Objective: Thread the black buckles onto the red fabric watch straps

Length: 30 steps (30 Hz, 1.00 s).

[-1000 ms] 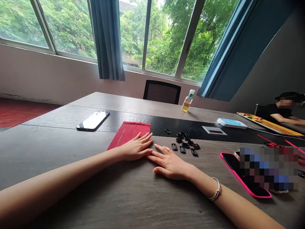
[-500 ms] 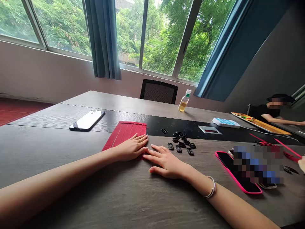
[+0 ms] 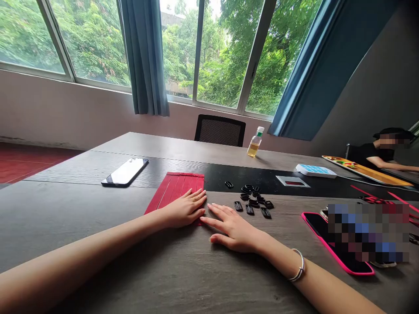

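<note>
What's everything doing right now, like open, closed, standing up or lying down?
Left grip: open, palm down on the straps
Right grip: open, palm down, fingers spread
Straps: flat, side by side
Buckles: loose, mostly clustered
Bottle: upright, capped, part full
Silver phone: lying flat
Pink phone: lying flat, screen dark
Curtains: drawn aside

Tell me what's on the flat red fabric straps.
The left hand lies palm down on the near part of the flat red fabric straps; what it covers cannot be seen.
</note>
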Motion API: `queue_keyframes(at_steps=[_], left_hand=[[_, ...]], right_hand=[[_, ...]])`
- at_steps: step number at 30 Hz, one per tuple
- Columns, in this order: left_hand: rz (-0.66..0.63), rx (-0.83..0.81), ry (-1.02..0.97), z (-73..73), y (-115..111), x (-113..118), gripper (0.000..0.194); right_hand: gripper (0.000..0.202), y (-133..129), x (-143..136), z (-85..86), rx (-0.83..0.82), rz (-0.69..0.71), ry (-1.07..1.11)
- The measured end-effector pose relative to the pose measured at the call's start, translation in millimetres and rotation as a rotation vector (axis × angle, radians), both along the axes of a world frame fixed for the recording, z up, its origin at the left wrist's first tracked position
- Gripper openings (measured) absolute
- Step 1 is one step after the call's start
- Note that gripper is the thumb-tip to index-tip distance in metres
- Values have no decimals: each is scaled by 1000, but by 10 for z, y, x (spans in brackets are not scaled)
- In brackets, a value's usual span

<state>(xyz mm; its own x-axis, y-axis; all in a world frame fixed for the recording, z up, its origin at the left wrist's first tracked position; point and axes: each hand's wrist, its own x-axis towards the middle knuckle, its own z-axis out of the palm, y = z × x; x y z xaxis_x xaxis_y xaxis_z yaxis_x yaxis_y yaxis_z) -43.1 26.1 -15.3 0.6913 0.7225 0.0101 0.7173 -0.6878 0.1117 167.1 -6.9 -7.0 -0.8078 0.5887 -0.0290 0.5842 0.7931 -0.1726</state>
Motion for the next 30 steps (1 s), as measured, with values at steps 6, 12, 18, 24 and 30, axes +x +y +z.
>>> queue_keyframes(at_steps=[6, 12, 18, 24, 30], left_hand=[[19, -32, 3, 42, 23, -29, 49], [41, 0, -87, 233, 89, -221, 48], [76, -43, 22, 234, -73, -569, 50], [46, 8, -71, 21, -253, -945, 47], [-23, 1, -100, 19, -364, -748, 47]], right_hand=[[50, 0, 3, 7, 1, 2, -8], [50, 8, 8, -14, 4, 16, 28], [48, 2, 8, -14, -1, 19, 11], [51, 10, -3, 9, -24, 17, -20], [50, 15, -18, 11, -70, 10, -58]])
